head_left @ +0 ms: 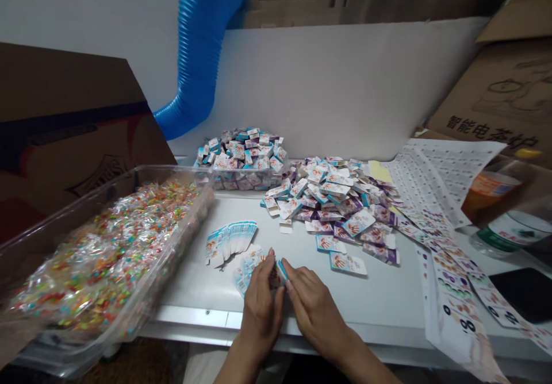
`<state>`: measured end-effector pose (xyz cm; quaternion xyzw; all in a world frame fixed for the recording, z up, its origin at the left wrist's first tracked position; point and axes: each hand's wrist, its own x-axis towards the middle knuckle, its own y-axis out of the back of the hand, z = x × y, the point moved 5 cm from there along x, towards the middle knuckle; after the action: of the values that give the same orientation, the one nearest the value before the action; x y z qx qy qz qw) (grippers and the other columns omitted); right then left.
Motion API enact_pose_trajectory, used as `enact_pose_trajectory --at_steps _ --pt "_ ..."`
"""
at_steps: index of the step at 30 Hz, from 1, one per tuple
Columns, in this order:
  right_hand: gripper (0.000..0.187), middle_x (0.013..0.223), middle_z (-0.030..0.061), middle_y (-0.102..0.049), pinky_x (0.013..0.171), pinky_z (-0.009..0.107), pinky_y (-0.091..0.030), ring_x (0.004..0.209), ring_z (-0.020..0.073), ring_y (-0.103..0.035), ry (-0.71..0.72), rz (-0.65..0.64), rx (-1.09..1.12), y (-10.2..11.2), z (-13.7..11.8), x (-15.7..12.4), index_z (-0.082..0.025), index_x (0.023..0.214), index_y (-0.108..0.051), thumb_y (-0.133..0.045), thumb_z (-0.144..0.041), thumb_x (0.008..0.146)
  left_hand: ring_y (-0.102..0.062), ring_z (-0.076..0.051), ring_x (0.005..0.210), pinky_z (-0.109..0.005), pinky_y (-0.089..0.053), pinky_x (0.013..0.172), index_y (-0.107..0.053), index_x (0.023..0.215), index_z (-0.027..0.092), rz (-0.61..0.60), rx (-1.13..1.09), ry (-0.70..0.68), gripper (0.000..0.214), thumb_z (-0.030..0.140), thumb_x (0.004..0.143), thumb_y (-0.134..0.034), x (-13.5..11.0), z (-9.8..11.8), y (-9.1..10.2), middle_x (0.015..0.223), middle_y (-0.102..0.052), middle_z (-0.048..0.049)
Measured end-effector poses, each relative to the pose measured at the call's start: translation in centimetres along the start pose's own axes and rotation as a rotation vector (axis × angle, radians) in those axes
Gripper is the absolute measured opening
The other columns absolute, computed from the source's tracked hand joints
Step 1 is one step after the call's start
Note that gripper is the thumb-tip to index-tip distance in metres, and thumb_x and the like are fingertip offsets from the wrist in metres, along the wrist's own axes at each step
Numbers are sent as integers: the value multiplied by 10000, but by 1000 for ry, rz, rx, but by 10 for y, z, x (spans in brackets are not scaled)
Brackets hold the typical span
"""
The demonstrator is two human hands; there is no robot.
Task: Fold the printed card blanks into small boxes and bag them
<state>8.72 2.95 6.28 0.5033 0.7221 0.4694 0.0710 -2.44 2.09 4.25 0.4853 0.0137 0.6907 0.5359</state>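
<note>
Head view.
- Your left hand point(261, 306) and right hand point(314, 304): fingertips of both pinch one small carton point(280, 270), low over table point(388, 300) near front edge, beside fanned flats point(230, 239).
- Risks: hard pinch may crush carton. Your wrists may scatter flats. Candy bin point(107, 252) appears to overhang edge and could tip if nudged.
- Surface: white table, box pile point(336, 200), sticker sheets point(452, 292), bottle point(504, 229).
- Room: blue hose point(198, 50), white wall.

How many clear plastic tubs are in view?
2: a large tub at the left holding colourful sweet packets, and a smaller tub behind, heaped with little boxes. More may be hidden.
</note>
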Motion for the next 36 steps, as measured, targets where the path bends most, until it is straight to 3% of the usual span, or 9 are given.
enact_pose_trajectory --at_steps 5,11,15,18,23,24,28,31,36 --pt "511 1270 171 -501 874 461 -419 1021 277 -485 63 -3 -257 -3 -5 -3 -63 1371 -305 -399 -174 881 -421 -202 1211 -360 -461 939 -211 1374 151 -49 -38 4 565 120 851 -421 -4 -2 -3 1331 -412 -153" --pt "502 1073 130 -616 784 390 -458 871 227 -545 51 -31 -264 -4 -4 -1 -127 1396 -269 -350 -161 901 -397 -199 1234 -377 -425 978 -179 1380 151 -108 -46 57 565 116 858 -393 -6 -6 -9 1339 -397 -155" --pt "468 899 118 -660 724 393 -467 801 244 -575 8 -139 -305 -8 2 2 -136 1344 -394 -375 -174 878 -432 -207 1206 -390 -443 952 -162 1385 148 -132 -5 32 572 126 861 -390 -12 -5 -10 1304 -432 -164" --pt "414 874 90 -686 688 353 -484 764 226 -616 -109 -202 -96 13 28 20 -197 1263 -509 -416 -318 878 -432 -258 1203 -444 -430 949 -170 1388 137 -128 61 12 660 224 832 -513 -12 -3 -1 1309 -428 -180" --pt "613 1169 113 -600 746 356 -498 864 206 -635 -512 355 368 85 90 60 -199 1400 -274 -325 -526 884 -489 -268 1148 -469 -430 933 -246 1362 162 76 61 174 670 284 800 -589 -4 -11 27 1274 -469 -170" --pt "647 1221 123 -563 788 368 -486 916 213 -621 -501 338 363 84 92 65 -196 1408 -252 -355 -541 870 -509 -254 1131 -457 -440 925 -251 1357 173 128 38 226 642 277 811 -574 -3 -14 32 1264 -484 -160" --pt "597 1210 139 -568 940 408 -391 1073 250 -534 -142 -127 107 22 62 71 -153 1274 -487 -496 -531 812 -560 -230 1069 -438 -450 914 -279 1332 187 266 7 398 584 291 826 -551 -6 -31 43 1214 -541 -137" --pt "684 1331 164 -454 993 447 -320 1201 283 -413 66 -315 -40 -28 41 63 -127 1314 -429 -512 -559 791 -569 -228 1055 -441 -455 902 -297 1319 190 262 59 460 515 295 856 -496 -15 -43 44 1190 -557 -133" --pt "822 1331 210 -430 959 464 -323 1199 325 -385 214 -475 -186 -48 35 65 -99 1325 -393 -603 -592 701 -561 -245 1036 -439 -484 846 -331 1294 147 105 218 408 454 280 874 -440 -32 -54 33 1145 -556 -151"
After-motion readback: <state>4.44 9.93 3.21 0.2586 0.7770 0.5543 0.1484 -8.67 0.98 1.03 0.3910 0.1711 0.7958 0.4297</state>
